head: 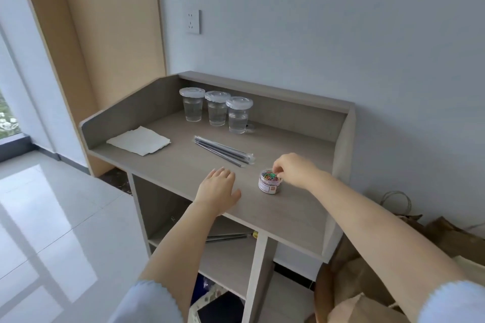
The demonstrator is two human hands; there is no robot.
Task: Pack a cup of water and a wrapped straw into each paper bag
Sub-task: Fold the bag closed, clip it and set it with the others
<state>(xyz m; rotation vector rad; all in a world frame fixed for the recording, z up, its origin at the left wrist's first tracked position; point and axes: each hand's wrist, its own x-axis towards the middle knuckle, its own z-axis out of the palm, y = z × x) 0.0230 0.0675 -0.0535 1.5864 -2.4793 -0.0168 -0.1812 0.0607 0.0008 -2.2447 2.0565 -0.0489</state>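
Three lidded clear cups of water (217,109) stand in a row at the back of the grey desk (275,207). Several wrapped dark straws (223,150) lie in a bundle at mid-desk. Brown paper bags (367,278) sit on the floor to the right of the desk. My left hand (219,190) rests flat on the desktop near its front edge. My right hand (294,169) reaches with pinched fingertips into a small clear jar of coloured paper clips (269,181); whether it holds a clip is hard to see.
A white folded napkin (140,141) lies at the desk's left. A small clear lid (249,127) sits behind the right cup. More straws (227,237) lie on the shelf below. The desk has raised back and side walls.
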